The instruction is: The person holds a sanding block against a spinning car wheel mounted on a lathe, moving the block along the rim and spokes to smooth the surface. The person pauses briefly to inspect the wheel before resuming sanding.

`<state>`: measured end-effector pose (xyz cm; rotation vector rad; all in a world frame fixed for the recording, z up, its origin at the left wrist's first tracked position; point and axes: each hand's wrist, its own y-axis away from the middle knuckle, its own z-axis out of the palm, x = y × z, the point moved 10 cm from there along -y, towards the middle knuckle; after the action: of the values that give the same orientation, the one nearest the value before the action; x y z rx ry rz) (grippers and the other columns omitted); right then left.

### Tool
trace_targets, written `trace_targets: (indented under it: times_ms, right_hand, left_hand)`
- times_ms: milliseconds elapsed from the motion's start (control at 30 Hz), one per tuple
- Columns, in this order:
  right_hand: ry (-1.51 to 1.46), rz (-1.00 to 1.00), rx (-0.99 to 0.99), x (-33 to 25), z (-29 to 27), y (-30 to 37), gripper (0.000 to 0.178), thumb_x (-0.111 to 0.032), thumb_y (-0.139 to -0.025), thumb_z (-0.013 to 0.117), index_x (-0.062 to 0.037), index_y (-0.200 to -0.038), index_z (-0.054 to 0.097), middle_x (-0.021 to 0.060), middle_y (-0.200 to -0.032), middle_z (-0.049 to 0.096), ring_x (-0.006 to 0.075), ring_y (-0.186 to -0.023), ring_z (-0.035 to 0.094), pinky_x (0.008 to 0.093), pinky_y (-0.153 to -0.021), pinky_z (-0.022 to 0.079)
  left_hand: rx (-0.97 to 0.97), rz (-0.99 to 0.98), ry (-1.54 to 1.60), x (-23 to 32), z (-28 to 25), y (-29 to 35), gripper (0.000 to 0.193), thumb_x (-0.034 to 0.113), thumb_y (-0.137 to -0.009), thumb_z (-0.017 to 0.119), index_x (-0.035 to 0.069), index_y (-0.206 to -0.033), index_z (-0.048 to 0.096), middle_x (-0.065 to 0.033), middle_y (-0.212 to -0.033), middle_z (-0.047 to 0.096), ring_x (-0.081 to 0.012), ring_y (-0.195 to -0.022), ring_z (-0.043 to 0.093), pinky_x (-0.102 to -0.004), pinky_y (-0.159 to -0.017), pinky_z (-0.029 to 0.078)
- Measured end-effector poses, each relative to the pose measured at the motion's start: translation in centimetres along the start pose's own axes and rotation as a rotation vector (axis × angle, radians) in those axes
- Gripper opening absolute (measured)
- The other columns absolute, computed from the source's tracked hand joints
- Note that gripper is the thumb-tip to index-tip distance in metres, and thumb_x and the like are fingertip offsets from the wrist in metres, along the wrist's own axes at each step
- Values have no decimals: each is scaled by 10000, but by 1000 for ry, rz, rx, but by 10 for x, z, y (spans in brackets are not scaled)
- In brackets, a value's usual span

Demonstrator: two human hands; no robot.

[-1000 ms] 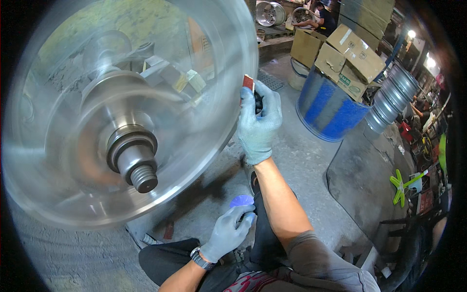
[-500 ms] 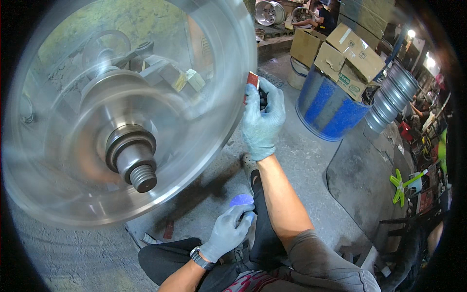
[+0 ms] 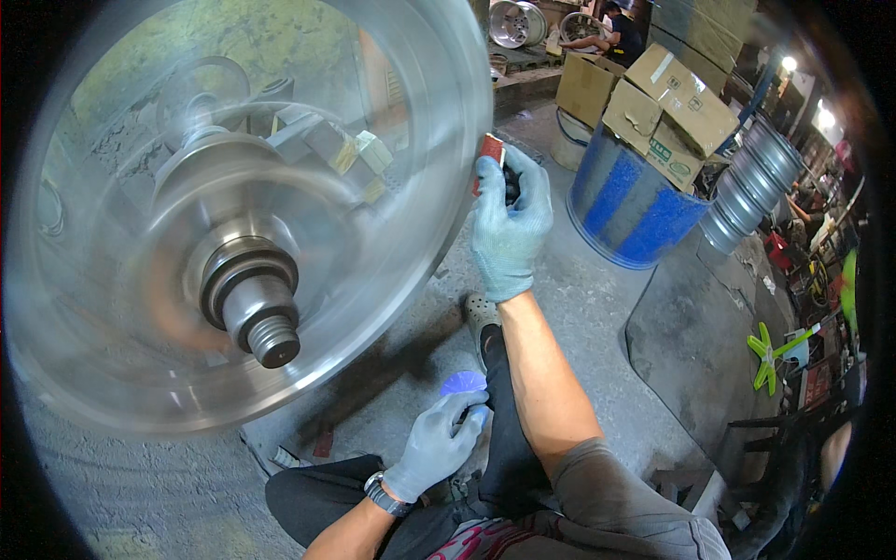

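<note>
My right hand (image 3: 511, 224), in a pale blue-grey glove, grips a red-brown sanding block (image 3: 490, 154) with a pale edge. It is at the right rim of a large metal wheel rim (image 3: 411, 271), blurred by spinning; I cannot tell whether block and rim touch. Something black shows inside the curled fingers. The wheel turns around a steel threaded shaft (image 3: 266, 317). My left hand (image 3: 434, 448), also gloved, lies low over my lap with its fingers closed. A purple disc (image 3: 463, 383) sticks out beyond them, its lower part hidden by the hand.
To the right stands a blue drum (image 3: 625, 205) topped with cardboard boxes (image 3: 677, 93). Stacked metal rims (image 3: 754, 196) lean beside it. A dark mat (image 3: 691, 345) covers the floor nearby. Another person (image 3: 621, 37) sits at the far back, near more wheels.
My right hand and the block have shifted slightly right, away from the wheel's rim. The wheel remains blurred. My left hand stays where it was.
</note>
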<state>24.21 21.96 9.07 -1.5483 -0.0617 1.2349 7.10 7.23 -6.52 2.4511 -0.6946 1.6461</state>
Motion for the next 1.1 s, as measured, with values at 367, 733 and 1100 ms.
trace_targets:
  times_ms: [367, 733, 1100]
  right_hand:
    - [-17, 17, 13, 7, -1, -2, 206, -135, -1027, 753, -52, -1215, 767, 108, -998, 711, 257, -923, 671, 390, -825, 545]
    - [-32, 47, 8, 8, -1, -1, 198, -137, -1028, 756, -46, -1203, 774, 90, -985, 701, 207, -892, 665, 360, -800, 542]
    - [-20, -18, -4, -3, 3, 5, 191, -110, -1027, 744, -44, -1204, 770, 103, -992, 711, 251, -910, 659, 389, -811, 540]
  left_hand:
    - [1, -6, 12, -1, 0, 1, 234, 129, -1036, 676, 12, -1227, 742, -207, -1153, 766, -354, -1031, 764, -412, -908, 590]
    - [0, -12, 20, -3, 0, 2, 229, 134, -1038, 679, 25, -1229, 745, -196, -1148, 769, -350, -1008, 765, -406, -890, 590]
    - [15, 21, 11, 0, -1, 1, 233, 132, -1035, 680, 18, -1228, 742, -211, -1167, 764, -378, -1057, 759, -422, -931, 587]
